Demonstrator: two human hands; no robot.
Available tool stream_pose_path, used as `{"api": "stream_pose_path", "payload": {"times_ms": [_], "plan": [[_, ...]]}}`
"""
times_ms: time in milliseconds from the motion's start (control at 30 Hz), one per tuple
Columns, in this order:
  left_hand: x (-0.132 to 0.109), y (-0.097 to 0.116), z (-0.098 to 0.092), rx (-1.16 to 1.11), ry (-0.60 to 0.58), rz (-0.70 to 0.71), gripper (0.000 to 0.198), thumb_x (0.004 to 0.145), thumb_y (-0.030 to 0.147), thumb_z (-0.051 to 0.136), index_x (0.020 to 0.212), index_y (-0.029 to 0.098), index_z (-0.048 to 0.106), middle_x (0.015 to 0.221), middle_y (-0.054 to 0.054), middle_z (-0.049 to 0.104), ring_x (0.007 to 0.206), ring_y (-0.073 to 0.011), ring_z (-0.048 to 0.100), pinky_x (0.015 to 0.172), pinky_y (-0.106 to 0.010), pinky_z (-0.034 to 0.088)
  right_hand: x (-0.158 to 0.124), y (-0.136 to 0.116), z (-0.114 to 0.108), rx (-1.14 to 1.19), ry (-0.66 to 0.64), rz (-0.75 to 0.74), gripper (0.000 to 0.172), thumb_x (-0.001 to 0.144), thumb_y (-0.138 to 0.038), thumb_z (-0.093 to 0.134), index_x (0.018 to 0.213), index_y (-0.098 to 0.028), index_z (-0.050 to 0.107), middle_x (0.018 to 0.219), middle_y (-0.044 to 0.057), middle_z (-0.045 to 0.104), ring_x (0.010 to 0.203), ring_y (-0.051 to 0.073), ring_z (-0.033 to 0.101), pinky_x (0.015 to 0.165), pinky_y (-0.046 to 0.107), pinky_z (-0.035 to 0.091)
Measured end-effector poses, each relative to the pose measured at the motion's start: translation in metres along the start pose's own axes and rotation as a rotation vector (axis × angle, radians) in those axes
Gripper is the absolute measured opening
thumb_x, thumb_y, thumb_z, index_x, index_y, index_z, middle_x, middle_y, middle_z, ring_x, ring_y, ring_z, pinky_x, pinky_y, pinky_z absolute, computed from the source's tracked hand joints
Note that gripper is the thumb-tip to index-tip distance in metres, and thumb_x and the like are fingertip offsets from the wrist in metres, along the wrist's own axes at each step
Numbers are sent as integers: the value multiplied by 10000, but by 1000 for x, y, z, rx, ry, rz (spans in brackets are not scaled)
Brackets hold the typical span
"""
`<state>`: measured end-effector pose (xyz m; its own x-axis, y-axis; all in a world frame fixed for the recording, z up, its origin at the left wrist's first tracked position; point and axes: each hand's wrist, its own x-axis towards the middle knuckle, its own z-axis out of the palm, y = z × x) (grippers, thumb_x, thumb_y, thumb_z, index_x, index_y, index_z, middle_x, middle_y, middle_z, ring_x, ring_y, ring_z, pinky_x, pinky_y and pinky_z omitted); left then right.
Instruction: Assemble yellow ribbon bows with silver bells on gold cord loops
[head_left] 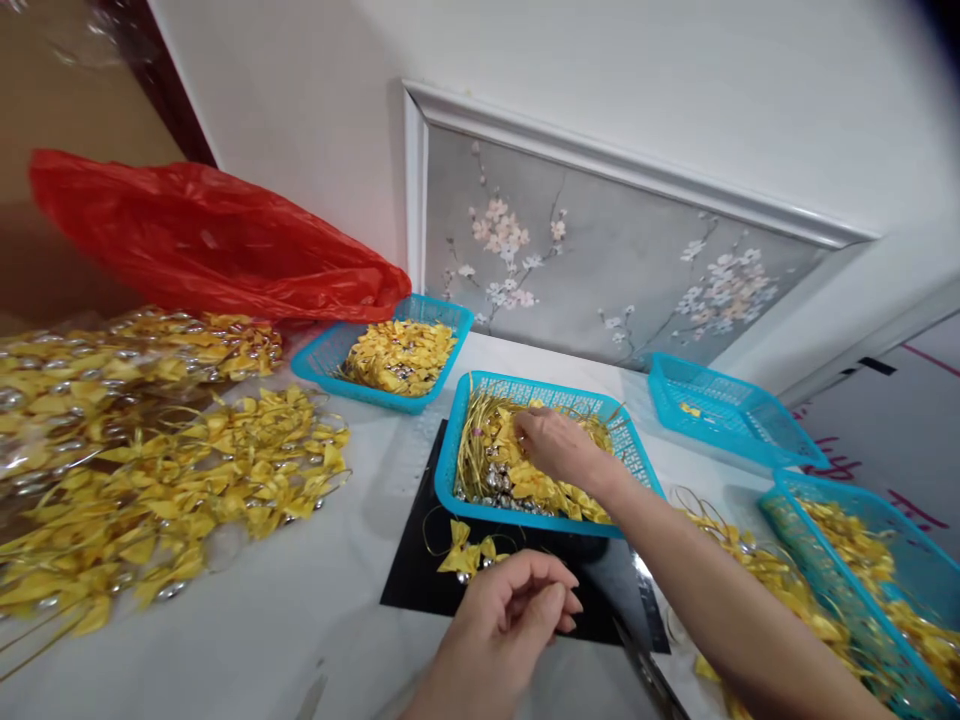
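My right hand (559, 445) reaches into the middle blue plastic basket (525, 518), its fingers pinched on a yellow ribbon bow (517, 440) in the pile; the fingertips are partly hidden. Gold ties (472, 440) and small silver bells (499, 485) lie in the same basket. In front of it, my left hand (517, 610) is curled closed above a black mat (420, 560); whatever its fingers may hold is hidden. Beside its knuckles, a few yellow bows with silver bells and thin gold cords (465, 555) rest on the mat.
A large heap of yellow bows (247, 470) covers the left side, below a red plastic bag (225, 250). Other blue baskets stand at back left (322, 365), back right (742, 450) and right (825, 570). Dark scissors (649, 670) lie near my right forearm.
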<state>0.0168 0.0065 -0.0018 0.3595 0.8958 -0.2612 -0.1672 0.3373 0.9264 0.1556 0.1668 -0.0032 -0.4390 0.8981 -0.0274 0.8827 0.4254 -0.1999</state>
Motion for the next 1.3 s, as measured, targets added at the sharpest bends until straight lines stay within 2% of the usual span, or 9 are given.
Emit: {"api": "stream_pose_path", "payload": {"times_ms": [167, 367, 433, 533, 633, 833, 1033, 1167, 1300], "plan": [[0, -2, 1, 25, -1, -1, 136, 831, 255, 597, 826, 151, 684, 789, -39, 692, 732, -150, 622, 672, -244, 476, -9, 19, -8, 178, 80, -13, 242, 947, -302, 578, 1141, -162, 608, 1144, 75, 637, 951, 201, 646, 816, 403, 549], [2, -4, 1, 44, -19, -3, 147, 846, 252, 571, 836, 151, 677, 802, -40, 698, 729, -142, 616, 679, -245, 467, -23, 40, -18, 449, 165, -42, 160, 932, -225, 503, 967, -152, 641, 722, 5, 659, 643, 143, 614, 581, 265, 479], [2, -5, 1, 44, -22, -4, 153, 844, 263, 574, 840, 148, 675, 804, -41, 695, 731, -143, 613, 679, -247, 463, -29, 40, -21, 526, 176, -63, 178, 924, -242, 477, 984, -161, 623, 735, 18, 678, 649, 146, 623, 568, 257, 469], [2, -5, 1, 44, -28, 0, 164, 842, 279, 578, 840, 146, 673, 801, -41, 689, 729, -143, 607, 678, -250, 457, -37, 37, -26, 605, 171, -98, 189, 919, -265, 467, 1026, -169, 590, 866, 60, 723, 786, 159, 673, 661, 265, 510], [2, -6, 1, 47, -31, 6, 164, 843, 281, 579, 844, 148, 675, 802, -42, 688, 729, -144, 605, 676, -250, 454, -41, 40, -28, 605, 156, -102, 202, 919, -272, 468, 1051, -171, 584, 952, 77, 731, 880, 167, 684, 733, 281, 525], [3, -6, 2, 54, -34, 7, 161, 839, 282, 582, 841, 152, 677, 798, -42, 694, 715, -142, 606, 674, -252, 459, -40, 54, -18, 365, 65, -36, 150, 870, -272, 624, 786, -155, 670, 714, 14, 691, 678, 172, 656, 686, 344, 529], [4, -5, 3, 75, -26, 0, 144, 823, 255, 578, 812, 151, 676, 783, -42, 692, 708, -146, 607, 661, -249, 466, -28, 21, -14, 192, 59, -60, 163, 944, -285, 581, 996, -152, 660, 1024, 53, 685, 947, 193, 652, 869, 415, 519], [4, -3, 1, 93, -24, 14, 161, 827, 272, 581, 810, 148, 682, 788, -48, 692, 715, -150, 611, 653, -244, 467, -7, -7, -9, 136, 66, -6, 237, 946, -303, 576, 1139, -171, 616, 1174, 80, 632, 1006, 215, 633, 865, 428, 529], [3, -1, 1, 77, -5, 25, 164, 829, 278, 591, 807, 148, 688, 782, -48, 688, 715, -152, 611, 654, -245, 468, 10, -14, -2, 163, 48, 48, 280, 944, -303, 580, 1194, -176, 588, 1213, 88, 609, 1007, 220, 632, 847, 425, 540]]}}
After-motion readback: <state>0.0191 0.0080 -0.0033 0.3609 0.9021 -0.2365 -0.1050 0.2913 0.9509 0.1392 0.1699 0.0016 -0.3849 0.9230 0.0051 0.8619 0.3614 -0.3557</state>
